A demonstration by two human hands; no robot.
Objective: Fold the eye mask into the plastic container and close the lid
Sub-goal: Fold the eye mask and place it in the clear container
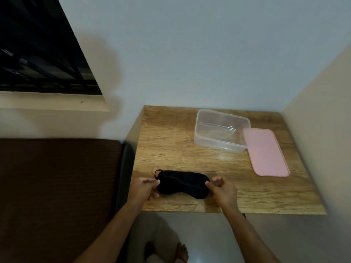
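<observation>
A black eye mask point(182, 184) lies flat near the front edge of the wooden table point(171, 145), its strap looping out at the left end. My left hand point(144, 188) pinches the mask's left end between thumb and fingers. My right hand point(222, 188) is at the mask's right end, with thumb and fingers curled and touching its edge. A clear plastic container point(221, 130) stands open at the back of the table. Its pink lid point(265, 151) lies flat on the table just to the right of it.
The table fits into a corner, with walls behind and to the right. A dark brown cushion point(57, 186) sits to the left of the table, under a dark window point(38, 50). A bare foot point(181, 252) shows on the floor below.
</observation>
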